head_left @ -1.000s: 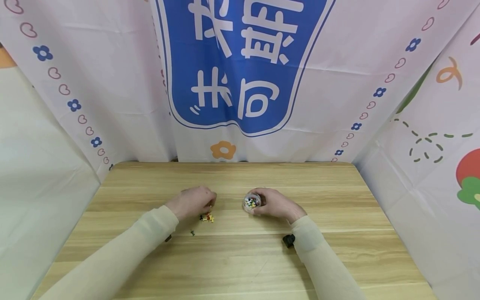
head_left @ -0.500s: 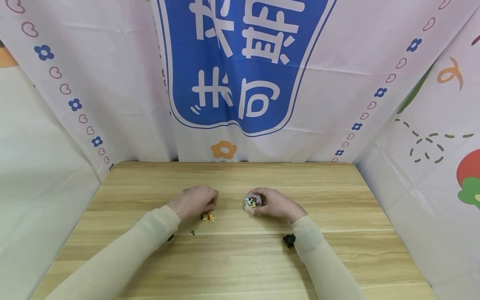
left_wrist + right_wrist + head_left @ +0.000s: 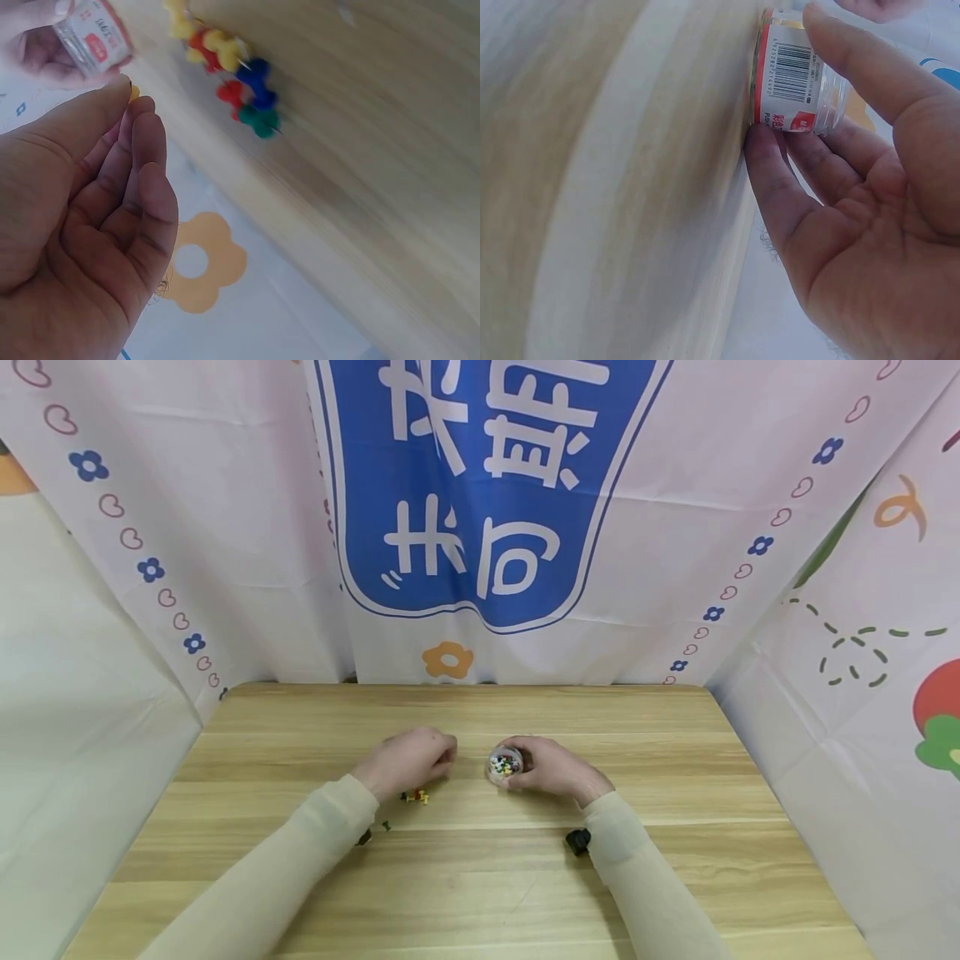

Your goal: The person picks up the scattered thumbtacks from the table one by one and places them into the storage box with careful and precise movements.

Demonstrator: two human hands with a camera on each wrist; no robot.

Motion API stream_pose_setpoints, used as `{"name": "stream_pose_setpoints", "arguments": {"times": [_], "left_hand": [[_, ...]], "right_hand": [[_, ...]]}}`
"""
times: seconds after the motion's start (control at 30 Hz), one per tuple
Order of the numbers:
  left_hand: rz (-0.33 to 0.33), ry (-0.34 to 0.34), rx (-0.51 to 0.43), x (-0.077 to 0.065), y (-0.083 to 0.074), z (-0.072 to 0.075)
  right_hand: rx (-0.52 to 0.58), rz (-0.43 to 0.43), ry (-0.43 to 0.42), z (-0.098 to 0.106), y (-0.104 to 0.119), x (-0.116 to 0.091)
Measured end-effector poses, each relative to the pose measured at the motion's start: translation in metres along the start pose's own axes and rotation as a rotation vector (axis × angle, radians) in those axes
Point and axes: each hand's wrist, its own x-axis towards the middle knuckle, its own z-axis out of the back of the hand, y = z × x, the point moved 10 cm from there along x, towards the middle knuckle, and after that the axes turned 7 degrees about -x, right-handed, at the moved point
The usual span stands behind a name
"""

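Between its thumb and fingertips my left hand (image 3: 411,762) pinches a yellow push pin (image 3: 135,93), of which only a small bit shows in the left wrist view. Several loose push pins (image 3: 251,82) in yellow, red, blue and green lie in a cluster on the table, beside that hand. My right hand (image 3: 553,767) grips a small clear plastic jar (image 3: 791,79) with a barcode label, its thumb and fingers around the side. Seen from the head, the jar stands upright and uncovered, with many-coloured push pins (image 3: 505,765) inside.
One green push pin (image 3: 386,826) lies apart from the cluster, nearer the front. The wooden table (image 3: 480,877) ends at a printed curtain (image 3: 300,643) behind. A black wrist device (image 3: 577,841) shows at the right sleeve.
My left hand has moved right from the push pin cluster, closer to the jar, with the yellow push pin in its fingers. My right hand and the jar stay in place.
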Motion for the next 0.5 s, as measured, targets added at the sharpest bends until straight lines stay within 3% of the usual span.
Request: {"name": "stream_pose_setpoints", "arguments": {"times": [0.5], "left_hand": [[-0.016,-0.098,-0.097,0.007,-0.027,0.012]], "right_hand": [[0.005,-0.016,0.008,-0.002,-0.002,0.001]]}}
